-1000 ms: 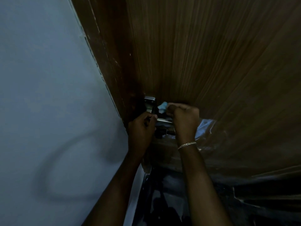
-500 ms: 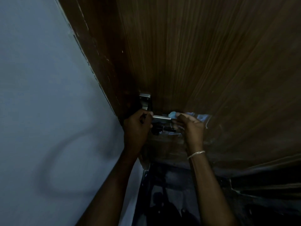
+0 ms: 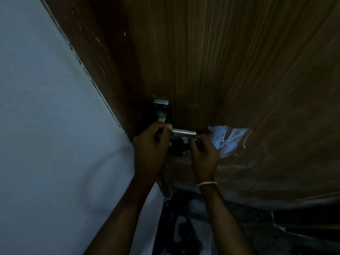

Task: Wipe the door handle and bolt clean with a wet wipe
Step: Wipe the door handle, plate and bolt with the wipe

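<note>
A silver door handle [image 3: 184,133] sticks out from a dark wooden door [image 3: 239,61]; its metal plate [image 3: 161,109] rises above it near the door's left edge. My left hand [image 3: 150,144] is closed around the handle's left end, by the plate. My right hand [image 3: 204,153] pinches a pale blue wet wipe [image 3: 228,138] just below the handle's right end. The wipe hangs spread out to the right of that hand, against the door. The bolt is not clearly visible in the dim light.
A pale blue-grey wall [image 3: 55,144] fills the left side and meets the door frame [image 3: 103,80]. Dark floor [image 3: 193,227] shows below between my forearms. A bracelet [image 3: 207,183] circles my right wrist.
My right hand has slid from over the handle's middle to its right end and slightly down. The wipe now trails unfolded to the right. My left hand stays on the handle.
</note>
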Tool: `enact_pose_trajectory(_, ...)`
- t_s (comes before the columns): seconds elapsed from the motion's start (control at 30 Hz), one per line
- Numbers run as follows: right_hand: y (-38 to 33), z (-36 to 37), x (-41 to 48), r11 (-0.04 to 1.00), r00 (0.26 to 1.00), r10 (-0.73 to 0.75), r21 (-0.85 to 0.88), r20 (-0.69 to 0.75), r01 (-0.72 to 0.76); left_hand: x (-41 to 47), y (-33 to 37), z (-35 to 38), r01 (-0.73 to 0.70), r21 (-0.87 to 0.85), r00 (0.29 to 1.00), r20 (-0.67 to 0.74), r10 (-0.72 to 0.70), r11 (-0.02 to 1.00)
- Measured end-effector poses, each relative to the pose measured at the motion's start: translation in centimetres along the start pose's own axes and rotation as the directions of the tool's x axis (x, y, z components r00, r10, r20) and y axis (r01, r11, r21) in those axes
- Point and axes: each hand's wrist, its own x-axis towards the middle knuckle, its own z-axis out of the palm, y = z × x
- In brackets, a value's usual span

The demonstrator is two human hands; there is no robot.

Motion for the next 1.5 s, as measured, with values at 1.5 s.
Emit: enact_pose_trajectory(1.5,0.6,-6.3,1.8,0.961,0.901,-0.212,-0.248,-0.378,0.122,0.0,1.3,0.8,-0.201,0.053,0.978,-0.044,0.203,0.978)
